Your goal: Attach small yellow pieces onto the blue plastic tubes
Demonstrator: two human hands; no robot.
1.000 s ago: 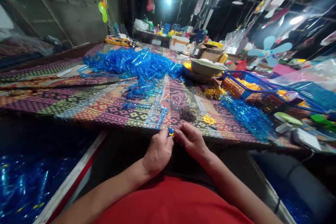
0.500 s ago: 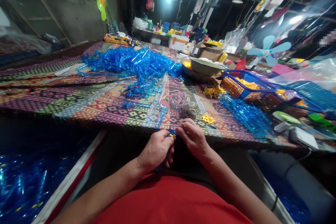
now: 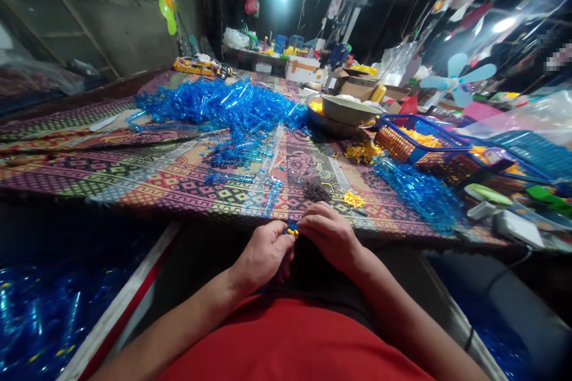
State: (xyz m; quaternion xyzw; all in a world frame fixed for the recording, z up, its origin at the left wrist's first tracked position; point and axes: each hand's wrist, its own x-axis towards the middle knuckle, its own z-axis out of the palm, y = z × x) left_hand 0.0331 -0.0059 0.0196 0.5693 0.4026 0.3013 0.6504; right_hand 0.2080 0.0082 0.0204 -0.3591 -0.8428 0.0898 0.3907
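My left hand [image 3: 263, 251] is closed on a small blue plastic part with yellow pieces [image 3: 292, 228], just off the table's front edge. My right hand [image 3: 328, 233] meets it from the right, fingers pinched together at the part; whatever is between those fingertips is hidden. Just beyond the hands lie a clear blue plastic piece [image 3: 272, 197], a small heap of dark tiny parts [image 3: 317, 190] and a little pile of yellow parts [image 3: 353, 199]. Farther back spreads a large heap of clear blue plastic pieces [image 3: 223, 104].
On the right are more blue pieces [image 3: 424, 196], a blue basket of yellow parts [image 3: 420, 146], stacked bowls [image 3: 348, 113] and a light-blue fan [image 3: 458, 80]. A patterned cloth [image 3: 147, 172] covers the table. Blue pieces [image 3: 40, 309] fill a container below left.
Both hands stay together at the same spot, with the blue and yellow part turned slightly between them. The view has shifted a little.
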